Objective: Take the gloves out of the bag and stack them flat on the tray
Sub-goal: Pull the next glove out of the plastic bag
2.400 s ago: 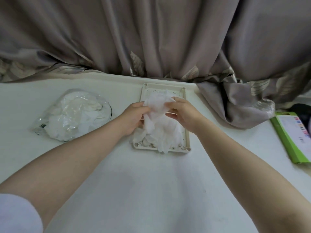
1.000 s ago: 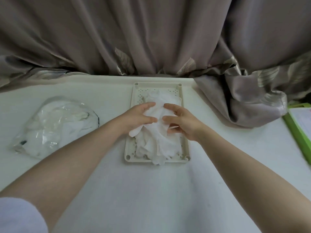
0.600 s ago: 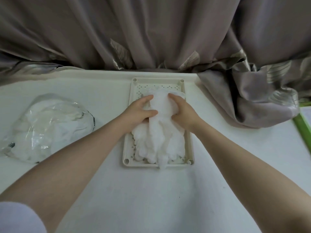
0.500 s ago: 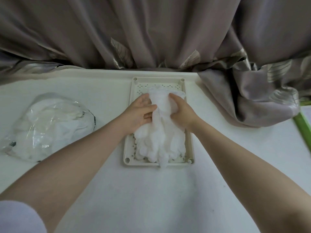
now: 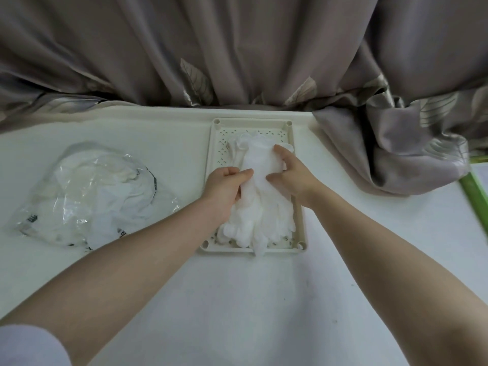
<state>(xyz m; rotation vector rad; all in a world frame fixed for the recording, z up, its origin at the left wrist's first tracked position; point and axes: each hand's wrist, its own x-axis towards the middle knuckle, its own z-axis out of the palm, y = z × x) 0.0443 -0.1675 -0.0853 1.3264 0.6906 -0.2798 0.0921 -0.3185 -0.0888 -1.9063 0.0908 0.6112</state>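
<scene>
Your left hand (image 5: 224, 188) sits at the left side of the glove pile (image 5: 260, 207), fingers curled inward with the thumb lying across the top glove (image 5: 260, 165), gripping its soft white material at about mid-length. Your right hand (image 5: 290, 178) is spread wider on the other side: the forefinger reaches up along the cuff end while the thumb presses in from below, so the top glove is pinched between them.

The gloves are thin, white and slightly crinkled. They lie lengthwise on the tray (image 5: 299, 228), cuffs toward the curtain (image 5: 237, 48) and rounded fingertips bunched at the near end, where one fingertip droops over the near rim. The tray is a cream plastic rectangle with a raised lip, small round sockets at its corners and a floor pierced with tiny slots, visible at the far end.

To your left, well apart from the tray, the bag (image 5: 87, 191) rests on the smooth white counter (image 5: 237, 299). It is clear, glossy, wrinkled plastic with more white gloves heaped inside.

The curtain is a satiny grey-brown cloth with leaf patterns, falling in heavy folds and pooling on the counter to the right of the tray. A green edge (image 5: 475, 194) shows at far right.
</scene>
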